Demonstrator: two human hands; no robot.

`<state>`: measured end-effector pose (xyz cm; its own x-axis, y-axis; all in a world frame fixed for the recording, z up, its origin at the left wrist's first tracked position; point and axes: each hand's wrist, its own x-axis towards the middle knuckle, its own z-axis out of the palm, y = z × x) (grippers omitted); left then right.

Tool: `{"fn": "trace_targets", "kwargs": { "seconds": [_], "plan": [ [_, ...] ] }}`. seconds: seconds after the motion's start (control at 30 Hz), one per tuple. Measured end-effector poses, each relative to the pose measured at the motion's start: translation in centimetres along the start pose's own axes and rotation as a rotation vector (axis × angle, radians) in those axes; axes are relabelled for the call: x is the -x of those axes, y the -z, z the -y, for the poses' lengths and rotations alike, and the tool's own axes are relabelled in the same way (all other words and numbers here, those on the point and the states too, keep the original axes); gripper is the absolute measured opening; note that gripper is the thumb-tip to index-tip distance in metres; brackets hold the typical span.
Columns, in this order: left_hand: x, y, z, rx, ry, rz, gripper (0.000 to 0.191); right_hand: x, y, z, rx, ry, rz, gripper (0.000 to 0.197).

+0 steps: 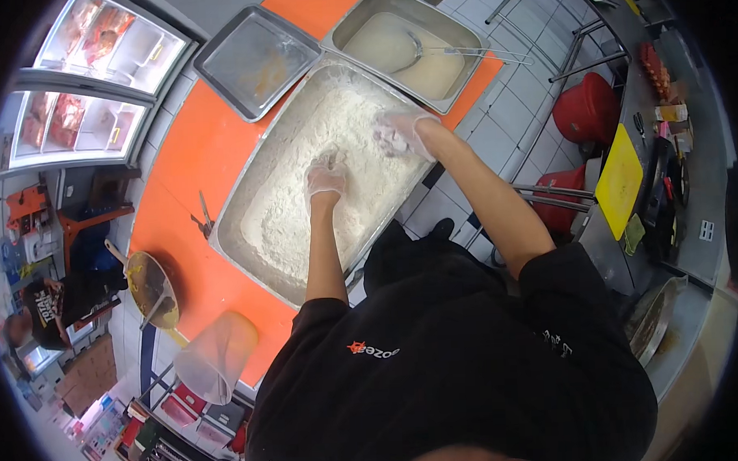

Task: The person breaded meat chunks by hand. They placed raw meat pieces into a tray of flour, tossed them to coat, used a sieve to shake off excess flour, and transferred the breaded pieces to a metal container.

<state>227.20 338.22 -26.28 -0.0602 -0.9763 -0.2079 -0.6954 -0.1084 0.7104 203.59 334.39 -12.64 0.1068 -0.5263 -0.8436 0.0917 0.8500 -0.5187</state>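
A large metal tub (267, 150) full of white flour (283, 224) lies across the table in front of me. My left hand (326, 174), in a clear plastic glove, has its fingers down in the flour near the middle of the tub; the flour hides the fingertips. Over at the tub's right side, my right hand (402, 135) is also gloved and dusted white. Its curled fingers are at the flour, and whether it holds something is blurred. Beyond that hand stands a metal pan (361, 17) of pale liquid, with a wire strainer (417, 51) lying in it.
An empty-looking stained metal tray (235, 58) sits behind the tub on the orange table (178, 176). Tongs (204, 215) lie by the tub's left rim. A wok-like pan (148, 290) and a clear plastic container (212, 358) are further left. A person (48, 309) is at the far left.
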Motion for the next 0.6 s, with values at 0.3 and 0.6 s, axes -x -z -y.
{"fn": "trace_targets", "kwargs": {
  "seconds": [0.3, 0.6],
  "plan": [
    [-2.6, 0.9, -2.7, -0.276, -0.063, 0.071, 0.033, -2.5, 1.0, -4.1, -0.256, 0.037, 0.308, 0.020],
    [1.3, 2.4, -7.5, 0.564, 0.069, 0.153, 0.042, -4.6, 0.5, -7.3, -0.166, 0.210, 0.211, 0.023]
  ]
}}
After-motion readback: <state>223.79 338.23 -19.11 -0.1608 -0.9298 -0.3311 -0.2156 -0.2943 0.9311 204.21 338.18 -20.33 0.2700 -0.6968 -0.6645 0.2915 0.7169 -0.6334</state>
